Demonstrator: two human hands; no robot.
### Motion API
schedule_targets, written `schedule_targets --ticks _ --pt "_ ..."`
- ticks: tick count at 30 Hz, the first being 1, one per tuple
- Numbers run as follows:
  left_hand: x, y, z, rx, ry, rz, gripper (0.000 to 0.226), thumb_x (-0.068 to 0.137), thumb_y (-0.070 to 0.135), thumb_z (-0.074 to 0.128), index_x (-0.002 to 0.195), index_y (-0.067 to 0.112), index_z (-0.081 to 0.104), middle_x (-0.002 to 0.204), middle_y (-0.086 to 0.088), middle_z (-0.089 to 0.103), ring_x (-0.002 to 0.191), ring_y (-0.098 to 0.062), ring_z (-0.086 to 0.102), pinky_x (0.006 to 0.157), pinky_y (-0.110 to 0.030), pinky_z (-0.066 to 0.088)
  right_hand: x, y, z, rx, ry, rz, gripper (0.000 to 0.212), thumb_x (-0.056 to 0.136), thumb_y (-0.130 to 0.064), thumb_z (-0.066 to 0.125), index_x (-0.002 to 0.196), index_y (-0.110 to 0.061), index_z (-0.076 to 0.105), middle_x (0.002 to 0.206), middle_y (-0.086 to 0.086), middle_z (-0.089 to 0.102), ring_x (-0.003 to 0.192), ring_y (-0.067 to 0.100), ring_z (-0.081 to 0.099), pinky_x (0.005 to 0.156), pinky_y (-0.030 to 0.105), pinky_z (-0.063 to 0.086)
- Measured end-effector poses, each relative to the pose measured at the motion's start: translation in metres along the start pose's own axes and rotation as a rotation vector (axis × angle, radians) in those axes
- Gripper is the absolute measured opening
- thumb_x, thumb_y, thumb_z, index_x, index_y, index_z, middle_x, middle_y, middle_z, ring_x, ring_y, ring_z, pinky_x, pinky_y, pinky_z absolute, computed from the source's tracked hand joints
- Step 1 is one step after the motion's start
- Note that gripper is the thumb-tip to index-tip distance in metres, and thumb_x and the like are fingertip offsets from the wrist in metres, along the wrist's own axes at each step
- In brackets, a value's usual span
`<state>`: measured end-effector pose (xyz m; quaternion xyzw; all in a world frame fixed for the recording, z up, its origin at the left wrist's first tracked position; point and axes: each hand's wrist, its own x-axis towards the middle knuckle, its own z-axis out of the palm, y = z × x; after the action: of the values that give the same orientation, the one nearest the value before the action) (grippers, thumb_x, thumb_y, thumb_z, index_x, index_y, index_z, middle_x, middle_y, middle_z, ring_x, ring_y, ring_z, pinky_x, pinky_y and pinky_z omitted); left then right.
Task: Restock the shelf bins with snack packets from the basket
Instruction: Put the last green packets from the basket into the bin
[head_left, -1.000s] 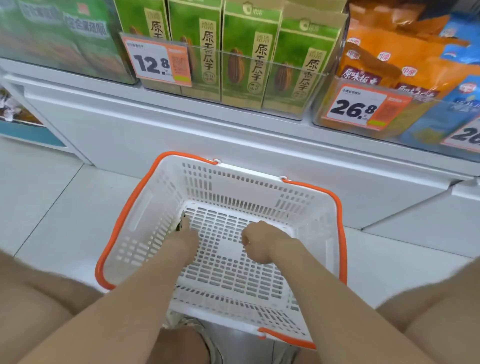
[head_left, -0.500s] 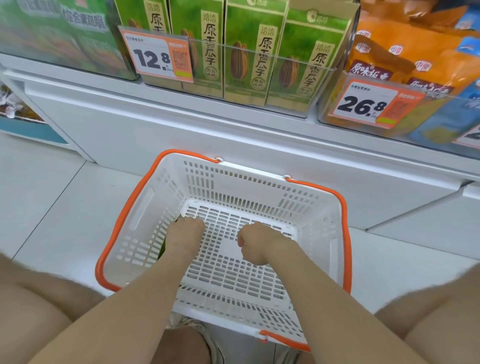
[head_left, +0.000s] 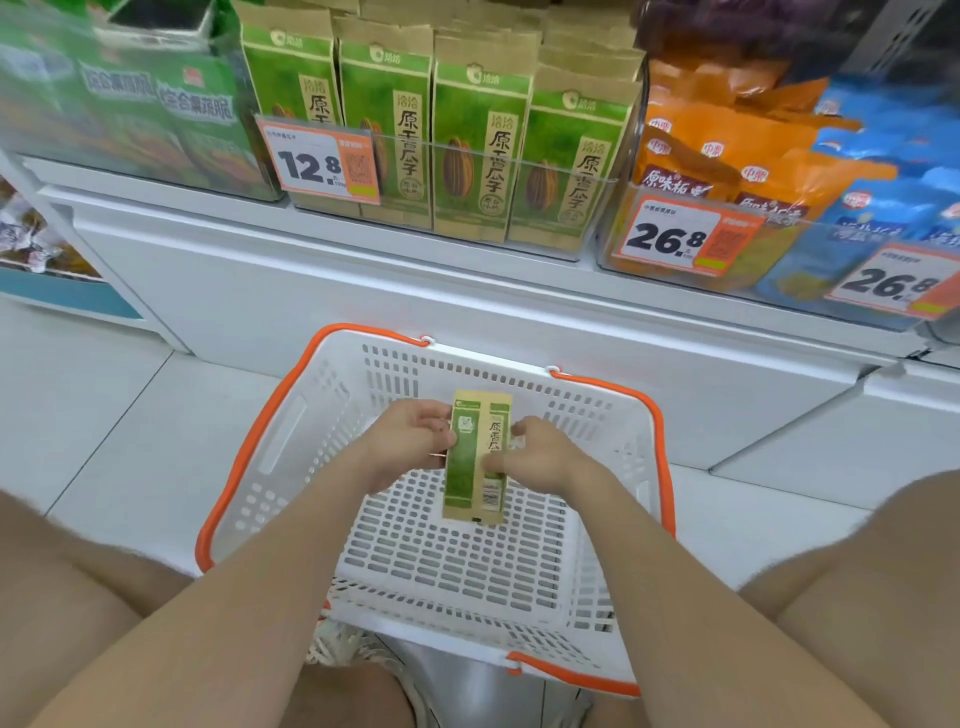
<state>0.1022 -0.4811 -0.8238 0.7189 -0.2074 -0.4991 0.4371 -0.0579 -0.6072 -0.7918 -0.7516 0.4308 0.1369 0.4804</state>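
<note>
- Head view: looked down on a white basket (head_left: 291, 467) with an orange rim, set on the pale floor in the lower middle of the frame, just in front of a white shelf base.
- Held a green and tan snack packet (head_left: 475, 457) upright above the basket's slotted bottom, at the centre of the frame, long side running up and down.
- Left hand (head_left: 410, 441) gripped the packet's left edge, fingers curled behind it and thumb on the front.
- Right hand (head_left: 540, 457) pinched the packet's right edge, fingertips pressed on the printed face.
- Showed no other packets on the visible part of the basket floor.
- Stood four matching green packets (head_left: 483, 150) upright side by side in a clear shelf bin (head_left: 566, 176) at the upper middle of the frame, well above the basket.
- Carried an orange and white price tag (head_left: 317, 161) reading 12.8 on the front of that bin, toward its left end.
- Filled the bin at the upper right with orange bags (head_left: 727, 150) and blue bags (head_left: 893, 171), behind two tags reading 26.8.
- Kept larger green bags (head_left: 156, 109) at the upper left, blurred.
- Framed the scene with bare forearms from the lower edge and bare knees at the lower left and lower right corners.
</note>
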Motion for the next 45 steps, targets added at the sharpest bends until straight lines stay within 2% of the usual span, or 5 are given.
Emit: schedule_targets --ticks 10,21,28,33,45 --pt "-0.048 0.061 0.009 -0.228 0.064 0.181 0.024 0.102 0.024 0.068 0.123 0.011 0.069 0.111 -0.008 0.079 0.101 -0.027 0.077 0.080 -0.044 0.064 -0.037 -0.022 -0.023 0.440 -0.111 -0.244 0.063 0.089 -0.004 0.079 0.136 -0.029 0.046 0.111 0.006 0.078 0.100 0.023 0.077 0.089 0.050 0.062" --pt "-0.075 0.095 0.035 -0.435 -0.097 0.139 0.041 0.109 0.041 0.053 0.136 0.010 0.054 0.114 -0.017 0.065 0.103 -0.031 0.066 0.090 -0.047 0.055 -0.089 -0.054 -0.024 -0.123 0.342 -0.572 0.041 0.077 -0.044 0.066 0.118 -0.044 0.065 0.068 -0.002 0.070 0.065 0.014 0.067 0.065 0.037 0.059" --pt "-0.090 0.108 0.030 -0.301 0.103 0.369 0.037 0.113 0.040 0.039 0.125 0.019 0.067 0.113 -0.011 0.078 0.105 -0.029 0.075 0.092 -0.048 0.059 -0.084 -0.062 -0.050 0.190 0.581 -0.550 0.054 0.099 -0.041 0.062 0.148 -0.036 0.039 0.120 -0.007 0.054 0.093 0.014 0.063 0.085 0.034 0.051" --pt "-0.105 0.116 0.039 0.016 0.246 0.552 0.033 0.108 0.049 0.046 0.108 0.022 0.066 0.090 0.000 0.078 0.083 -0.017 0.075 0.078 -0.044 0.059 -0.085 -0.074 -0.064 0.311 0.511 -0.550 0.026 0.102 -0.035 0.061 0.090 -0.014 0.072 0.058 -0.013 0.054 0.054 0.008 0.049 0.059 0.030 0.041" --pt "-0.115 0.135 0.014 0.096 -0.004 0.540 0.053 0.065 0.011 0.100 0.110 0.014 0.072 0.089 -0.005 0.078 0.078 -0.018 0.074 0.067 -0.033 0.059 -0.112 -0.104 -0.085 0.655 0.384 -0.354 0.026 0.104 -0.020 0.061 0.083 -0.010 0.074 0.070 0.006 0.075 0.060 0.014 0.068 0.058 0.027 0.052"
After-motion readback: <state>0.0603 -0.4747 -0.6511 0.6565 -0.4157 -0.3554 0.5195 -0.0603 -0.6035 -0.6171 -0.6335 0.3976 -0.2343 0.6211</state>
